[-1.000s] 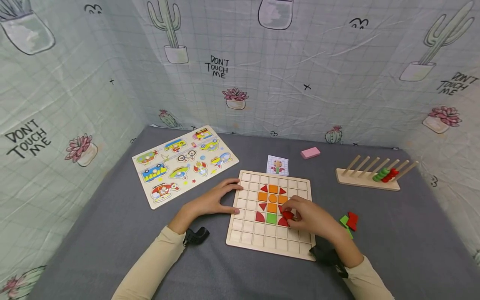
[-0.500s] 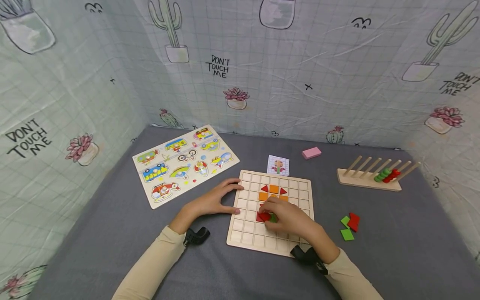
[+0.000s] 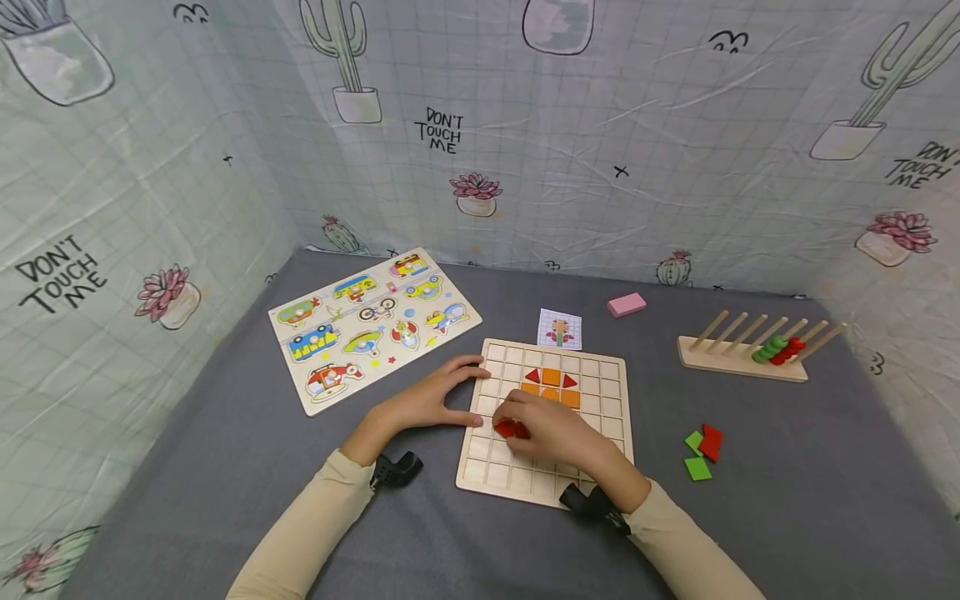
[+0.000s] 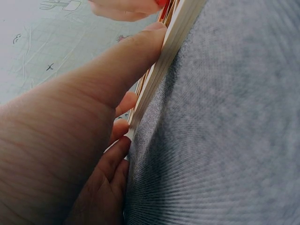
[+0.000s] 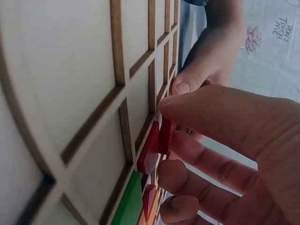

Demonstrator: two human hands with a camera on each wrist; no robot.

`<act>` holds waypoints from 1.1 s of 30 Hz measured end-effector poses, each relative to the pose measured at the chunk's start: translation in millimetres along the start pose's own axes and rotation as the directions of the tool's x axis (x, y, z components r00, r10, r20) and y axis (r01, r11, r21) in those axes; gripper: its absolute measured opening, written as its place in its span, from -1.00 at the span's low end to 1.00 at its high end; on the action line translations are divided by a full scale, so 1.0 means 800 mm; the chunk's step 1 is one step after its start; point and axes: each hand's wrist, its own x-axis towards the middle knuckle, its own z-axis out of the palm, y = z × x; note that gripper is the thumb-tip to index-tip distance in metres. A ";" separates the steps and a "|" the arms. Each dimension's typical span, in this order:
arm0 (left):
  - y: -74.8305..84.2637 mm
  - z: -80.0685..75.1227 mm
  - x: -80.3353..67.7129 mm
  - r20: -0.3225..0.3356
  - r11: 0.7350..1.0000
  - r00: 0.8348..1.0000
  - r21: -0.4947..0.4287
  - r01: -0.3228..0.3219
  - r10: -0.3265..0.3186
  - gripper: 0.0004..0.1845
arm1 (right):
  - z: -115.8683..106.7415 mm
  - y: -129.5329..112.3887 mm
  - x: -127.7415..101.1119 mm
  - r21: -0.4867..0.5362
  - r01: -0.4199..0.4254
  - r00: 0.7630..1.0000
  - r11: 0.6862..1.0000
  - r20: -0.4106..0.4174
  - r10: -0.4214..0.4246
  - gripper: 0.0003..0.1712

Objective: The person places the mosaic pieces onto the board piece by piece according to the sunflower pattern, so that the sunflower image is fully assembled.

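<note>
From my remote station I logged the right hand (image 3: 551,433) low and centre in the head view, over the left-middle cells of the wooden grid board (image 3: 600,479). Its fingers (image 5: 206,110) were curled and pinching a red piece (image 3: 512,428). The piece sat at the fingertips, on the hand's left side in the frame, touching or just above the board; I could not tell whether it was seated in a cell. Its long axis could not be judged.

The left hand (image 3: 427,402) lay just left of it, thumb and fingers spread and pressed against the board's left edge, holding nothing by a curl. It was the nearer hand to the edge; the right hand alone held the piece.

The right wrist view showed what the head view hid: the red piece (image 5: 159,143) stood tilted on edge against the grid ribs, with a green tile (image 5: 129,204) and further red pieces below it in the frame. The left wrist view showed only the thumb (image 4: 126,61) flat against the board's side on the grey table (image 4: 225,122).

Spare red and green tiles (image 3: 702,450) lay well apart at right.
</note>
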 end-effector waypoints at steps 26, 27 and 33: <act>-0.001 -0.001 0.001 -0.009 1.000 1.000 0.014 -0.002 0.002 -0.26 | -0.001 0.008 0.001 0.010 0.037 0.998 0.999 0.046 -0.038 -0.87; -0.001 -0.001 0.000 -0.008 1.000 1.000 0.013 -0.003 0.004 -0.26 | -0.001 0.008 0.000 0.016 0.036 0.998 0.999 0.047 -0.037 -0.86; 0.001 -0.001 0.000 -0.003 1.000 1.000 0.009 -0.005 0.005 -0.26 | -0.005 0.009 -0.005 0.039 0.018 0.999 0.999 0.048 -0.020 -0.84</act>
